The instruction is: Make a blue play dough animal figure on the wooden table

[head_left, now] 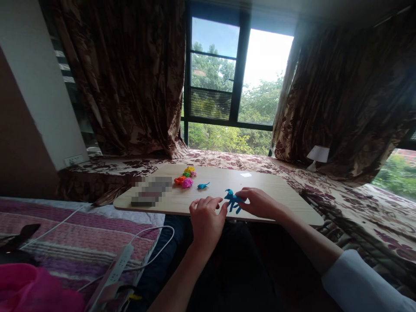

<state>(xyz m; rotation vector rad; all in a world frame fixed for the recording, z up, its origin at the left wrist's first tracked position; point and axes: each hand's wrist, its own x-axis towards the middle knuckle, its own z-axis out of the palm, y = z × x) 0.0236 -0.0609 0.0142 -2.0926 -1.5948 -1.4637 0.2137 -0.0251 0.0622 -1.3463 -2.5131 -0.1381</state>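
Note:
A small blue four-legged figure (pixel 234 201), which looks like modelling clay, is at the front edge of the table. My right hand (pixel 260 203) pinches its rear end from the right side, and its legs point downward. Just left of the figure is my left hand (pixel 207 216), fingers curved, with the thumb tip close to the front legs. Whether that thumb touches the figure I cannot tell. Farther back lies a smaller blue clay piece (pixel 203 186). Beyond it to the left sit several coloured lumps, among them a pink lump (pixel 187 183), an orange lump (pixel 179 180) and a yellow lump (pixel 189 170).
The light wooden table (pixel 273 184) bears a white scrap (pixel 246 175) and a pixelated object (pixel 151 191) at its left. A power strip (pixel 113 271) with white cables lies on the striped bedding (pixel 78 229). A lamp (pixel 317 155) stands on the window ledge.

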